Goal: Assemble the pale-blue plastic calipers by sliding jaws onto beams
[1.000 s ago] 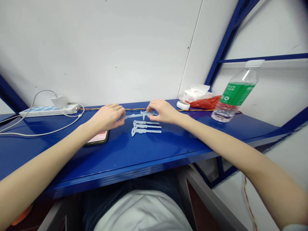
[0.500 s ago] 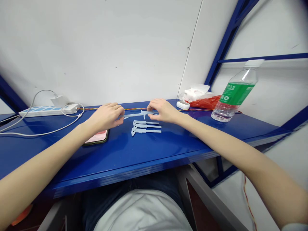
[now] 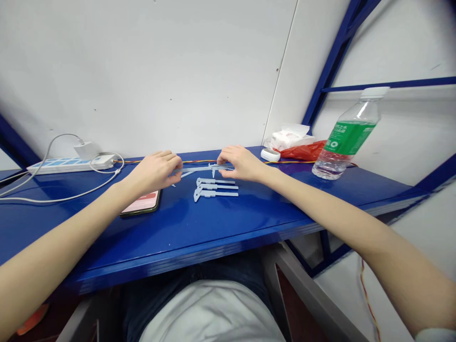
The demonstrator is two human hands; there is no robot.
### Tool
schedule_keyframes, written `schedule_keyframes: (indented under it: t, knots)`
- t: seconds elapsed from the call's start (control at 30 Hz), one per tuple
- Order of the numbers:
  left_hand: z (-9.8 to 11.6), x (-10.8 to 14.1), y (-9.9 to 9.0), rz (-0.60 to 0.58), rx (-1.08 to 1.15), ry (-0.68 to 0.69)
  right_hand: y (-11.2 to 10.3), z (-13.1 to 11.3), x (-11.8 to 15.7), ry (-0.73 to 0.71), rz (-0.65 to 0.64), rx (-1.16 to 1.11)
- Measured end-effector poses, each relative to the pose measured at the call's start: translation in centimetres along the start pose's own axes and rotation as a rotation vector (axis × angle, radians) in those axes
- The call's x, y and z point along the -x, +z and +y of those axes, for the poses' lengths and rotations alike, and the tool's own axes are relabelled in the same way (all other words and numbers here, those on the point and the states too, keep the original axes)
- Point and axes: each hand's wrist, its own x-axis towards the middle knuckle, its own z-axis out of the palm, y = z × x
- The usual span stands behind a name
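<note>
My right hand (image 3: 238,164) is closed in a pinch on a light blue plastic caliper (image 3: 213,168), whose jaws show left of my fingers. My left hand (image 3: 159,169) is closed around light blue strips that look like caliper beams (image 3: 192,169). One strip reaches right to the caliper in my right hand; whether they touch, I cannot tell. A thin pale tip pokes out below my left fingers. Between my hands and nearer to me, three similar calipers (image 3: 215,187) lie side by side on the blue table (image 3: 199,223), jaws to the left.
A phone (image 3: 142,204) with its screen lit lies under my left wrist. At left is a power strip (image 3: 67,164) with a charger and white cable. A water bottle (image 3: 347,137), red bag (image 3: 302,151), tissue pack (image 3: 290,137) and white round case (image 3: 270,155) stand at right.
My left hand has shifted slightly left, and the strips at its fingertips sit a little differently, with the pale tip below showing more. My right hand and the three calipers look unchanged.
</note>
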Motion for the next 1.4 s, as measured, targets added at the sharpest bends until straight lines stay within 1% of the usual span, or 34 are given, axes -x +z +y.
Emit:
schedule_keyframes:
  t: [0.37,0.53,0.7,0.8,0.9,1.03,1.1,1.2,1.4]
  knots:
    - [-0.2,0.1,-0.1,-0.011,0.081,-0.032,0.0,-0.1,0.0,-0.031,0.051,-0.016]
    - [-0.3,0.0,-0.1,-0.004,0.117,-0.030,0.1,0.2,0.0,-0.080,0.066,-0.016]
    - [-0.5,0.1,-0.3,0.006,0.095,-0.011,0.0,0.5,0.0,-0.131,0.092,0.023]
    - [0.0,0.0,-0.5,0.027,0.081,-0.003,0.0,-0.2,-0.1,-0.137,0.124,0.062]
    - [1.1,-0.4,-0.8,0.062,0.063,0.039,0.1,-1.6,-0.4,-0.147,0.136,0.103]
    - [2.7,-0.8,-1.3,0.094,0.010,0.079,0.3,-3.2,-0.7,-0.186,0.120,0.147]
    - [2.9,-0.8,-1.3,0.101,-0.006,0.073,0.4,-3.3,-0.7,-0.191,0.131,0.154]
    - [2.6,-0.7,-1.2,0.090,-0.005,0.045,0.5,-2.8,-0.6,-0.192,0.141,0.170]
    - [2.5,-0.6,-0.8,0.096,0.041,0.034,0.8,-2.2,-0.6,-0.204,0.112,0.231]
